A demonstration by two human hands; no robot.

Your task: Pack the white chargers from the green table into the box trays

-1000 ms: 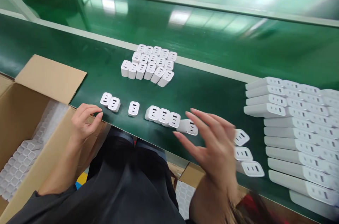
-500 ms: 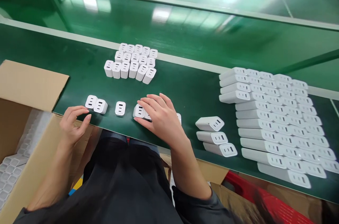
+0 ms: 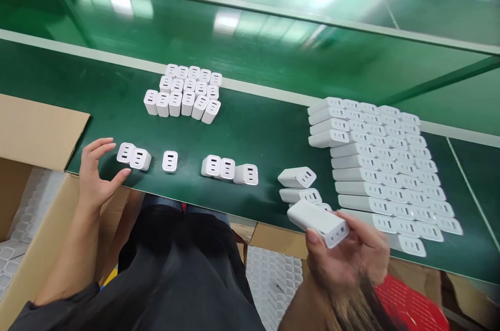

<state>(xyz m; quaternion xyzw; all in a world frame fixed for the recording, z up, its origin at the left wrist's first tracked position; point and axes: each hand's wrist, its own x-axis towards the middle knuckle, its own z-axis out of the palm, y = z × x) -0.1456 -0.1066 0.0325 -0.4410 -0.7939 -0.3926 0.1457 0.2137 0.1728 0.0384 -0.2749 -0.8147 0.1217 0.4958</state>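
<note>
My left hand is open by the table's front edge, thumb and fingers apart, just left of a pair of upright white USB chargers. It appears to hold nothing. At the right, my right hand is closed on a larger white charger, tilted above the front edge with its port end toward me. That charger partly covers a few white chargers lying on their sides. Between the hands stand a single charger and a short row of three chargers.
Several upright chargers form rows at the back of the green table. A large block of lying chargers fills the right side. An open cardboard box is at the left; clear plastic trays and a red stool are below.
My right hand has left the short row of chargers, moved right, and now holds a larger charger. My left hand's fingers have spread wider. The whole view has shifted slightly.
</note>
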